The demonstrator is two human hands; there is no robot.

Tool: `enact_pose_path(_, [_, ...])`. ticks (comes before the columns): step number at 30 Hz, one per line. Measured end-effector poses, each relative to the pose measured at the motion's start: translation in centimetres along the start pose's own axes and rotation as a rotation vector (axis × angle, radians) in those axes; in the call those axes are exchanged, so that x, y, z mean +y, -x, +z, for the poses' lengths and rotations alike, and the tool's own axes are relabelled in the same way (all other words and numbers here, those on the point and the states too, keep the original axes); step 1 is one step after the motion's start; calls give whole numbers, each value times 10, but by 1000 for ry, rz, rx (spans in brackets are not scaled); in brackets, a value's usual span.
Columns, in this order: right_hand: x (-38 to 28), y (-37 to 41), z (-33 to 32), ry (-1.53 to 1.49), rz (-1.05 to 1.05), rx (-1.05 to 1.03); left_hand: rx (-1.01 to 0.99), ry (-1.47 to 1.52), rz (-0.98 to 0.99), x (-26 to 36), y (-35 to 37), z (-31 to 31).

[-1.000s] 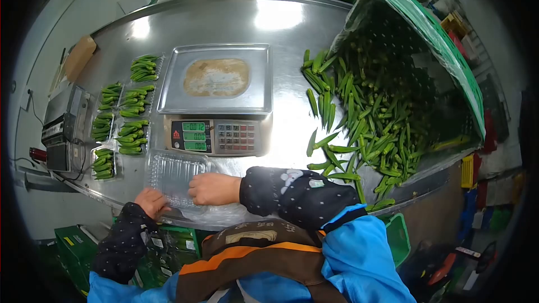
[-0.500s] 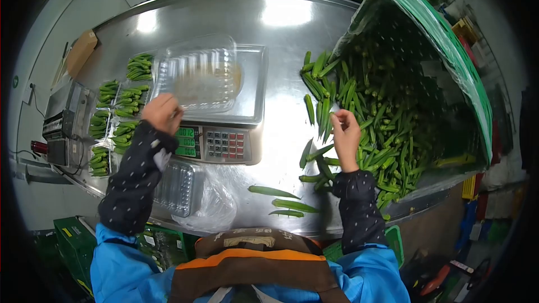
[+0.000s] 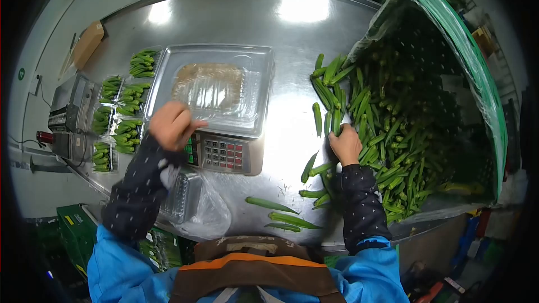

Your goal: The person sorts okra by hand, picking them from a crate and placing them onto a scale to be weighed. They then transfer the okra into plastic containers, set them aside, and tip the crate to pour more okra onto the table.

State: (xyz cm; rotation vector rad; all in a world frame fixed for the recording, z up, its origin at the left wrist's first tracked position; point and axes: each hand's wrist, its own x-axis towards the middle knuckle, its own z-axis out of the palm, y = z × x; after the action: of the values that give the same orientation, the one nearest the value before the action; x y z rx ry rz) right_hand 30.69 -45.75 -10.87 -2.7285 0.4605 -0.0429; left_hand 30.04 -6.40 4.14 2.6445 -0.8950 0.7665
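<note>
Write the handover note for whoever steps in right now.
Left hand: at the near edge of the empty clear tray lying on the scale; grip unclear.
Right hand: in the okra pile spilling from the green bag; grip unclear.
Done: filled trays lined up left of the scale.
To do: the tray on the scale holds no okra yet; spare trays at the near edge.

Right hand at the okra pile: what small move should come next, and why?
Probably close the right hand on a few pods from the okra pile and carry them toward the clear tray: it sits empty on the scale, with the left hand at its near edge.
</note>
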Motion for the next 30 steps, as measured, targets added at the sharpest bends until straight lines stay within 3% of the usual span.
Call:
enact_pose_path(1, [2,-1,-3,-1,7,-1,85,59,12,16,0,-15])
enact_pose_path(3, [8,-1,-9,-110,141,-34,-27,106,42,39,26,-51])
enact_pose_path(4, [28,1,-6,-275,46,4,-87,73,-18,49,39,-70])
enact_pose_path(7, [44,43,-56,-1147,271,-499,-161,-23,-190,48,103,-94])
enact_pose_path(11, [100,109,-117,-1121,207,-768,-287,-20,-229,37,187,-89])
enact_pose_path(13, [144,139,-130,-1114,344,-815,-336,30,-292,38,207,-85])
enact_pose_path(15, [130,136,-136,-1158,375,-733,-358,21,-323,40,215,-86])
enact_pose_path(17, [99,99,-133,-1006,320,-579,-369,7,-342,37,218,-88])
enact_pose_path(19, [46,49,-99,-814,151,-228,-426,46,-361,35,219,-88])
enact_pose_path(20, [24,24,-87,-882,110,-218,-419,41,-364,37,218,-88])
enact_pose_path(21, [17,-8,-58,-672,-43,-18,-419,25,-372,39,218,-90])
enact_pose_path(25, [-41,-75,-9,-212,-486,170,-401,-2,-463,49,227,-94])
enact_pose_path(27, [-52,-89,15,114,-423,136,-388,12,-534,57,229,-99])
enact_pose_path(30, [-52,-89,35,190,-406,153,-308,-24,-662,67,234,-101])
